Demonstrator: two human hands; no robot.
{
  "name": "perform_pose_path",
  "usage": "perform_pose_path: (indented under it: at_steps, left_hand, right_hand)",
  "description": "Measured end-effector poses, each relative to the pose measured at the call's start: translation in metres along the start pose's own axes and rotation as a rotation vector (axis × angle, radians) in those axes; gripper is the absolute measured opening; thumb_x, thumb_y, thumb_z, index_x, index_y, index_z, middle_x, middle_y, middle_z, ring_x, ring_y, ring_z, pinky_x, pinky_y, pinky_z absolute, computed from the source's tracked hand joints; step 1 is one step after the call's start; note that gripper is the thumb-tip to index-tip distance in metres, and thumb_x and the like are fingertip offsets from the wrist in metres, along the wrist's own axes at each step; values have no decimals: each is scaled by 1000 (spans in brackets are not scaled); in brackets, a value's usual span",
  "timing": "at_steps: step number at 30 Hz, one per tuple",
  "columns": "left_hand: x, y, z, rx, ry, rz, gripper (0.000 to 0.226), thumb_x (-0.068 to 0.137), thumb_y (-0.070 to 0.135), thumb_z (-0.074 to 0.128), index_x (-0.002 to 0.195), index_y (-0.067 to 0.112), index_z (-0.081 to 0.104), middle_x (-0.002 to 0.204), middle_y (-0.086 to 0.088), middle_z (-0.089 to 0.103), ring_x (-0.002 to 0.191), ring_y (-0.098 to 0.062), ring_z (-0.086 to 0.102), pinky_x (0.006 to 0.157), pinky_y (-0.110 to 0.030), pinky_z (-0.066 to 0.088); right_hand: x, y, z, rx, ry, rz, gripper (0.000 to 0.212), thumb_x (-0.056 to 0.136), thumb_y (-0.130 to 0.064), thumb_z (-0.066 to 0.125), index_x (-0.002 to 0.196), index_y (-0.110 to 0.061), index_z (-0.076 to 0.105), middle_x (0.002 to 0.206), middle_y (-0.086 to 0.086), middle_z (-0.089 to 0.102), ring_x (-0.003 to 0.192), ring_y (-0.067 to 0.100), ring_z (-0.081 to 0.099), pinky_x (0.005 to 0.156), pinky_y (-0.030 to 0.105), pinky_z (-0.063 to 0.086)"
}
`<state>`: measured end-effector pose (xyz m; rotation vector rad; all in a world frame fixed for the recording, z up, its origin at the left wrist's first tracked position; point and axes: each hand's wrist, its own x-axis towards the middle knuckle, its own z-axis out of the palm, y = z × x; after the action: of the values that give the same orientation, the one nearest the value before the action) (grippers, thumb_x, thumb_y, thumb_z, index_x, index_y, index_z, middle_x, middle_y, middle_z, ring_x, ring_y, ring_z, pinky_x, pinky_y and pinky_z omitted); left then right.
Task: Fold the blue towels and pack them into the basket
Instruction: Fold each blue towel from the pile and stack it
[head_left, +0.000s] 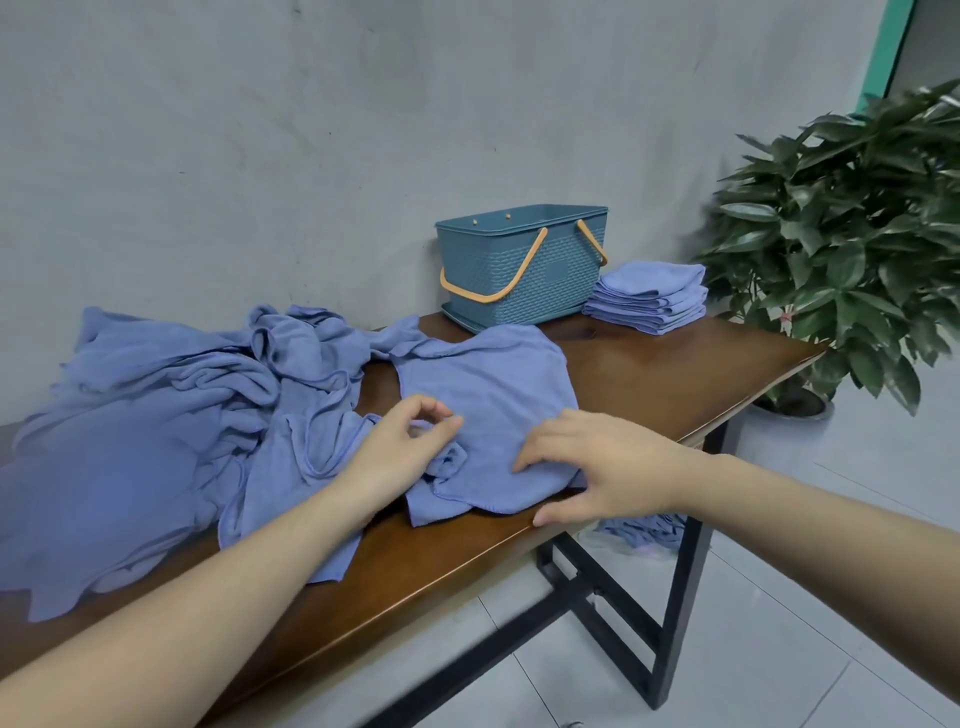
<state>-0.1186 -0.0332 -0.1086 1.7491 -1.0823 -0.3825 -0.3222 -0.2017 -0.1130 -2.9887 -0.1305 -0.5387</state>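
Left of my left hand (402, 436), a loose heap of unfolded towels (156, 415) spreads over the worktop (649, 374), presumably kept within reach as the supply still to be folded. My left hand hovers over the near left corner of the single towel (488, 410) laid out in front of me, thumb and forefinger curled into a ring just above a bunched fold; whether they pinch cloth or close on nothing I cannot tell. To its right, my right hand (597, 462) lies spread with fingers extended, pressing the near right part of that towel flat at the worktop's edge; I judge this anchors the cloth while the crumpled corner is straightened for the first fold. Beyond both hands, at the far side, stands the basket (519, 270), handles dropped outward; its interior is hidden from this angle, so its contents cannot be stated. Right of the basket and touching it, a stack of folded towels (649, 296) waits, not yet packed. Below my right hand, more blue cloth (644, 530) shows under the worktop
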Motion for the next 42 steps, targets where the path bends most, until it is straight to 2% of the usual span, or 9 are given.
perform_pose_path:
  at_steps: [6, 11, 14, 16, 20, 25, 29, 33, 42]
  left_hand:
    - [-24, -5, -12, 277, -262, 144, 46, 78, 34, 84, 116, 42, 59, 115, 28, 60, 110, 16, 50, 88, -2, 37]
    - [-22, -12, -21, 231, -230, 103, 14, 83, 26, 81, 90, 21, 70, 73, 17, 62, 70, 2, 56, 67, -16, 41]
    - [-22, -7, -22, 61, -214, 47, 41, 83, 41, 74, 62, 13, 54, 58, 2, 38, 58, -10, 39, 61, -32, 30]
    - [-24, 2, -23, -151, -199, -21, 44, 75, 55, 75, 60, 18, 57, 61, -2, 55, 62, -15, 54, 67, -36, 40]
    - [-24, 14, -18, -440, -212, -167, 46, 86, 42, 67, 112, 4, 68, 110, -13, 75, 105, -26, 71, 94, -36, 52]
    - [-27, 23, -10, -542, -260, -294, 26, 98, 28, 58, 91, 9, 74, 94, -10, 76, 79, -16, 73, 68, -22, 58]
    - [-24, 25, -11, -527, -194, -323, 24, 99, 29, 58, 105, 8, 66, 88, -7, 76, 77, -16, 73, 71, -23, 57]
    - [-13, 17, -19, -564, -135, -329, 34, 97, 33, 62, 126, 14, 65, 117, -10, 73, 112, -26, 69, 102, -40, 50]
    - [56, 6, -36, -276, 102, -212, 28, 97, 41, 60, 108, 16, 69, 108, -3, 75, 104, -24, 70, 95, -47, 53]
  right_hand:
    - [-4, 4, -8, 438, 43, 352, 23, 102, -39, 57, 98, -22, 72, 90, 0, 70, 78, 24, 60, 79, 37, 52]
    - [-5, 9, -14, 734, 174, 538, 29, 104, -34, 54, 85, -16, 68, 84, 5, 62, 82, 10, 51, 83, 35, 42]
    - [-4, 10, -20, 847, 330, 647, 28, 102, -34, 54, 102, -12, 71, 101, 12, 72, 92, 12, 59, 89, 36, 46]
    - [-2, 8, -26, 909, 394, 708, 27, 104, -28, 52, 106, -9, 70, 104, 9, 73, 92, 11, 62, 89, 34, 49]
    - [0, -2, -28, 1070, 294, 875, 26, 104, -29, 52, 106, -9, 68, 95, 8, 73, 82, 14, 66, 69, 28, 54]
    - [-3, -14, -36, 1276, 158, 1005, 37, 98, -42, 63, 109, -8, 71, 102, 12, 76, 85, 26, 74, 66, 35, 60]
    - [-4, -12, -41, 1266, 50, 978, 47, 91, -54, 65, 120, -18, 67, 108, 7, 77, 99, 23, 74, 82, 38, 59]
    - [2, -1, -42, 1202, 132, 846, 39, 88, -17, 75, 124, -16, 59, 113, 7, 74, 99, 22, 72, 83, 35, 58]
    - [52, 56, -36, 776, 229, 769, 46, 87, -1, 70, 126, -20, 53, 107, 12, 72, 89, 19, 68, 80, 34, 56]
